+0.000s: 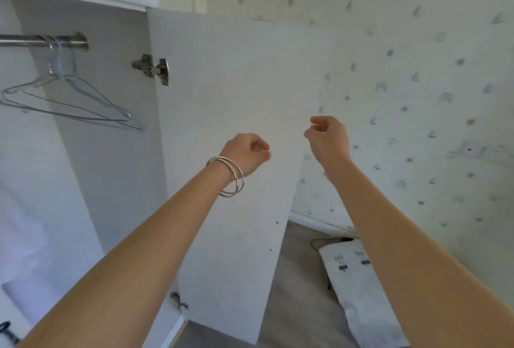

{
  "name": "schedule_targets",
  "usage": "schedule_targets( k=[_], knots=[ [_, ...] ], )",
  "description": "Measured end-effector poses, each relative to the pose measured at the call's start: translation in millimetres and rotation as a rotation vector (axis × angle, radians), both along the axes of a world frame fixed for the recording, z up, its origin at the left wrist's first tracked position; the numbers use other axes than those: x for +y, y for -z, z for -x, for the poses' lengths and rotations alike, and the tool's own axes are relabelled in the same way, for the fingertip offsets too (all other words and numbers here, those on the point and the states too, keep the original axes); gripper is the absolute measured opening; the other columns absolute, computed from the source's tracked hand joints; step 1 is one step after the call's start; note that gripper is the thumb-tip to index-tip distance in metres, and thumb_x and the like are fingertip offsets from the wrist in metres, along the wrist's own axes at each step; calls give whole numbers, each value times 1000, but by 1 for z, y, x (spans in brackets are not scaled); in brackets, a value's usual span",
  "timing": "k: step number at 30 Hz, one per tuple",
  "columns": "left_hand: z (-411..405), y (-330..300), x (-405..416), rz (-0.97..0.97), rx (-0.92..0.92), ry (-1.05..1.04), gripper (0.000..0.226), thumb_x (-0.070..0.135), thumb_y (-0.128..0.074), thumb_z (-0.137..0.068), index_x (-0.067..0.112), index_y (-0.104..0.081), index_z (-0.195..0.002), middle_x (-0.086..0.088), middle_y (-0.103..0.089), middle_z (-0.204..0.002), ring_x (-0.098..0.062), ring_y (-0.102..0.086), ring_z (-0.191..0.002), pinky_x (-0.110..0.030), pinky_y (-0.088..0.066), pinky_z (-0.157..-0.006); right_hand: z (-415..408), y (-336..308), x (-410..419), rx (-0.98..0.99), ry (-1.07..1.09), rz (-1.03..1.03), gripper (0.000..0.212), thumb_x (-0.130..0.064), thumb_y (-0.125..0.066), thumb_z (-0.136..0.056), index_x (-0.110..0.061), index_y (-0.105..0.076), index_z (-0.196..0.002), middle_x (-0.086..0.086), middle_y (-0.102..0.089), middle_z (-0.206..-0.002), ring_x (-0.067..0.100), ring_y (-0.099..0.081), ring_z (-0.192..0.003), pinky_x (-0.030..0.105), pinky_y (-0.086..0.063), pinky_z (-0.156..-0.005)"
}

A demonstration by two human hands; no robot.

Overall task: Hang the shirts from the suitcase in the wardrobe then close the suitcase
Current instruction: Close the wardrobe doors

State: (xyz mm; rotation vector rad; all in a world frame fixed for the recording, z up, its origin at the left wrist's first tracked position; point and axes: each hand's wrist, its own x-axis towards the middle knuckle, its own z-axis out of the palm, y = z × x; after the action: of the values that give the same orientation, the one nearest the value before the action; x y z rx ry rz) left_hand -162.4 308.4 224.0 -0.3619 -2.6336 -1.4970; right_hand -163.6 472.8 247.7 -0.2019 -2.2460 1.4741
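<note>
left hand curled, holding nothing | right hand curled, holding nothing | bag print unreadable

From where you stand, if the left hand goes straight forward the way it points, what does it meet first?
Most likely the open wardrobe door, whose white inner face lies directly beyond the left hand. The hand holds nothing, with its fingers curled. The depth between them is unclear.

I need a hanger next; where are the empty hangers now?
Upper left of the head view: hangers hang on the rail inside the wardrobe, left of the hinge.
</note>
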Motion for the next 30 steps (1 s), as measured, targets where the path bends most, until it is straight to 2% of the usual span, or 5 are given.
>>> schedule_targets(
  k=[5, 15, 20, 24, 30],
  knots=[
    [17, 7, 51, 40, 28, 57, 16, 17, -59, -82, 18, -63, -97, -6, -67, -105, -22, -61, -92, -31, -47, -92, 9, 17, 44, -109, -9, 9, 48, -8, -57, -85, -13, -46, -131, 0, -53, -109, 17, -52, -89, 23, -40, -61],
    [59, 26, 82, 41, -59, -21, 23, 16, -57, -82, 16, -60, -105, -2, -65, -98, -20, -60, -84, -25, -43, -69, 71, 35, 49, -224, -261, -1, 67, 2, -55, -83, -13, -31, -144, 2, -45, -141, 21, -44, -131, 31, -39, -101],
    [75, 30, 78, 32, -73, -60, 18, 16, -60, -81, 20, -58, -99, -5, -67, -98, -24, -62, -88, -27, -43, -68, 92, 40, 49, -116, -221, -3, 42, -2, -50, -85, -12, -52, -125, 2, -62, -115, 19, -59, -105, 27, -44, -86],
    [73, 34, 78, 26, -72, -67, 21, 19, -66, -79, 20, -56, -97, -3, -66, -94, -25, -64, -87, -29, -47, -68, 89, 43, 48, -78, -198, -56, 32, -29, -58, -89, -14, -53, -116, -6, -56, -96, 16, -55, -91, 31, -44, -84],
    [50, 28, 71, 48, -23, -64, 36, 38, -76, -63, 22, -52, -84, 6, -58, -83, -17, -58, -78, -30, -48, -71, 57, 45, 31, -30, -179, -106, 30, -39, -66, -81, -18, -46, -90, -14, -46, -71, 8, -48, -66, 21, -35, -55]
  ],
)
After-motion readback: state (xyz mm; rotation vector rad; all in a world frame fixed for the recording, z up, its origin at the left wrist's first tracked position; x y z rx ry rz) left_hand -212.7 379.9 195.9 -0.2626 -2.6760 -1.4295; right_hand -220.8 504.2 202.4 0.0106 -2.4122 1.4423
